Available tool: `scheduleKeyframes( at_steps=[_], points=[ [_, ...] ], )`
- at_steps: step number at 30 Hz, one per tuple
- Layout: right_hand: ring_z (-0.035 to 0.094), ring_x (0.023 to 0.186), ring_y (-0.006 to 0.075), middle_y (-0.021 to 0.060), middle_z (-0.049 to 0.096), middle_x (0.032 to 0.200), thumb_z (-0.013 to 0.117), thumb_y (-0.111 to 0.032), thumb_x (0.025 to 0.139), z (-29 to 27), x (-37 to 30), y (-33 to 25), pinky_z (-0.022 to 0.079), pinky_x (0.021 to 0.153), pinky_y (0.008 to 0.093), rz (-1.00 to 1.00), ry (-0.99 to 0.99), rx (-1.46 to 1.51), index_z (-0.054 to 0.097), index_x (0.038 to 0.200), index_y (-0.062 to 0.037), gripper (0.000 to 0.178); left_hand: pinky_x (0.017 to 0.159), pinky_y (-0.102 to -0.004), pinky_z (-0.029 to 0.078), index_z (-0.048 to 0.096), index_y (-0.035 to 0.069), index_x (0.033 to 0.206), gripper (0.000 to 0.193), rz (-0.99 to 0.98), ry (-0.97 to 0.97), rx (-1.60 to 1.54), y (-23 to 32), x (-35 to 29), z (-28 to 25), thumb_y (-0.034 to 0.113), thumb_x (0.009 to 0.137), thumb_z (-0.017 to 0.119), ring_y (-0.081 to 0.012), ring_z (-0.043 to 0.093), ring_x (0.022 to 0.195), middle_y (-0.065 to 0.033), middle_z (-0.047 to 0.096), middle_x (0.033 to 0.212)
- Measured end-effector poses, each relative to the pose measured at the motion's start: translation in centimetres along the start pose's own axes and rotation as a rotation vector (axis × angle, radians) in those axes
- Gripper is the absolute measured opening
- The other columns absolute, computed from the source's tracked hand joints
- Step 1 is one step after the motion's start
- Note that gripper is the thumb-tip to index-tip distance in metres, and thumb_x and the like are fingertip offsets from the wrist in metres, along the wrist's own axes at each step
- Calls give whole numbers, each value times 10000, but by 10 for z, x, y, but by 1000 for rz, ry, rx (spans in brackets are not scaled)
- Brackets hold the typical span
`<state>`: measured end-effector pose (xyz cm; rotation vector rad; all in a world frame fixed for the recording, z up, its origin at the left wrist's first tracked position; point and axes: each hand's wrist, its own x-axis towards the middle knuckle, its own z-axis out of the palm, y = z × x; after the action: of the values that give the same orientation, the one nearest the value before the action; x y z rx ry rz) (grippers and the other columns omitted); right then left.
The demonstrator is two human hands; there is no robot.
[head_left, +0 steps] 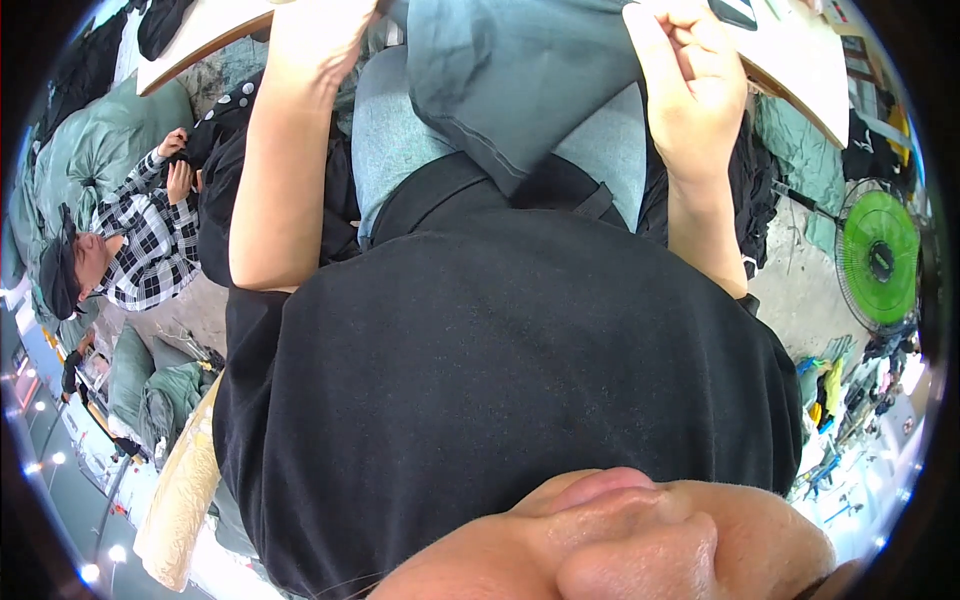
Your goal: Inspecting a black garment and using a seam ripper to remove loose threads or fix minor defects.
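We see a black shirt [520, 340] filling the middle and near part of the scene, blocking our view of whatever lies behind it. Part of the wearer's face [640, 540] covers the near right edge. Dark grey-green cloth [535, 90], the work in hand, lies between the two forearms at the far side, its stitched corner pointing toward us and hiding some of the blue jeans [385, 130] beneath. A large green bundle [135, 115] sits far left. A co-worker in a checked shirt [150, 245] and dark cap is beside it. A pale tabletop [812, 75] shows at far left and far right, interrupted by the arms and cloth. At right we notice a green fan [870, 270]; at near left, a cream padded piece [185, 490]. Black fabric [750, 195] is heaped just beyond the right forearm. The right hand [700, 85] has curled fingers, its thumb against the cloth's right edge; we cannot tell if it grips. The left hand [320, 30] is cut off by the far edge, so we cannot tell its state. Near the right fingers rests a small dark flat object [738, 12].
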<state>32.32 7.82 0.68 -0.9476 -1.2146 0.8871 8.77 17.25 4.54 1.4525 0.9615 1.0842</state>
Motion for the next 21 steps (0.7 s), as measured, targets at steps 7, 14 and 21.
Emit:
scheduleKeyframes(
  at_steps=[7, 14, 21],
  points=[
    [584, 742, 30, -2, 675, 897, 708, -50, 972, 6, -12, 1, 434, 669, 174, 149, 57, -205, 676, 1018, -21, 62, 737, -255, 527, 697, 23, 1100, 284, 33, -120, -115, -6, 35, -6, 44, 834, 794, -125, 643, 856, -51, 707, 984],
    [623, 708, 36, 6, 672, 818, 734, -67, 958, 24, -22, -7, 510, 648, 182, 144, 28, -166, 669, 951, -21, 80, 525, -231, 432, 672, 56, 1036, 246, -72, -60, 66, -17, 47, -5, 89, 833, 808, -91, 551, 693, -9, 639, 866],
    [625, 724, 34, 3, 659, 810, 751, -53, 942, 27, -26, -4, 522, 673, 182, 191, 17, -137, 660, 913, -32, 98, 463, -222, 373, 662, 72, 1003, 227, -126, 31, 68, -18, 50, -1, 107, 836, 811, -82, 497, 626, 9, 604, 820]
  ],
)
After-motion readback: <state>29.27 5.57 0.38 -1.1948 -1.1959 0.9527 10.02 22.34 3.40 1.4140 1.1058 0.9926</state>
